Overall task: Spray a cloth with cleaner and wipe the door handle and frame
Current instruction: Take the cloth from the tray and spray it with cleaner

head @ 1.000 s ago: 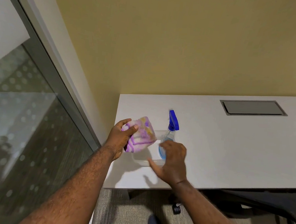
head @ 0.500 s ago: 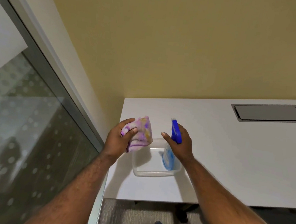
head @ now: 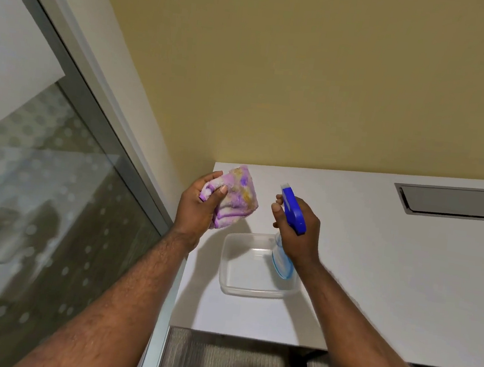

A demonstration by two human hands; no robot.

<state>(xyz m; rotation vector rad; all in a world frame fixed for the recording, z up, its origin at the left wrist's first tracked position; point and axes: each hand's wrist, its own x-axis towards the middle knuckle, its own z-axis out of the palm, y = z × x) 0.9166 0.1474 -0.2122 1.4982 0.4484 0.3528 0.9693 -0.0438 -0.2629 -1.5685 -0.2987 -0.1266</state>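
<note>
Cloth [head: 237,199] bunched in left hand [head: 197,210], spray bottle [head: 288,227] gripped in right hand [head: 300,228], both raised above white desk [head: 389,273].

Purple, white and yellow cloth, crumpled, thumb pressed on its near fold, fingers curled round its left edge, held up near desk's back left corner. Bottle just right of cloth, apart from it, blue trigger head on top with nozzle turned toward cloth; fingers wrapped round neck, fingertips showing at front of trigger, clear body with blue liquid hanging below palm. Clear plastic tub [head: 256,264] flat on desk under and between both hands, bottle's lower end seen over its right side; touching or not, cannot tell. Grey metal hatch [head: 454,201] set in desk at far right. Glass partition [head: 48,193] with dotted film at left, yellow wall [head: 306,70] behind.
</note>
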